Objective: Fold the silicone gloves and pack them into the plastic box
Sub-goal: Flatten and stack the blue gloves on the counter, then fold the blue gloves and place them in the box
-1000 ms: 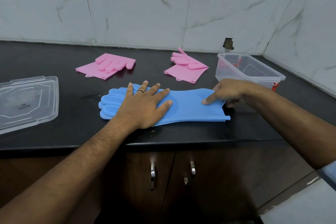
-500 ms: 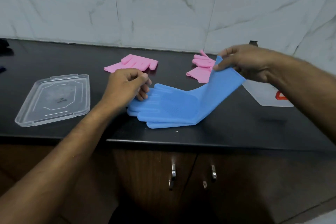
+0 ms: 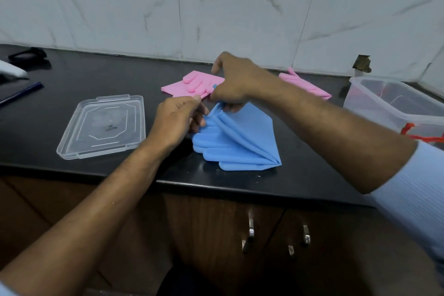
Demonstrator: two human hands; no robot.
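Blue silicone glove (image 3: 240,142) half-folded near the black counter's (image 3: 96,175) front edge: we pinch its cuff with our right hand (image 3: 236,80) over the fingertips our left hand (image 3: 175,122) grips, apparently to double it small enough for the plastic box (image 3: 394,106) at right.

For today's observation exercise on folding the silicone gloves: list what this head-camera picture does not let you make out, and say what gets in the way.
- Cuff edge of the blue glove: hidden by the right hand.
- Left hand fingertips: tucked behind the glove's raised fold.
- Plastic box: cut off by the right frame edge; contents unclear through the cloudy wall.
- Far pink glove: partly covered by the right forearm.
- Dark objects at far left: cut off, too blurred to identify.
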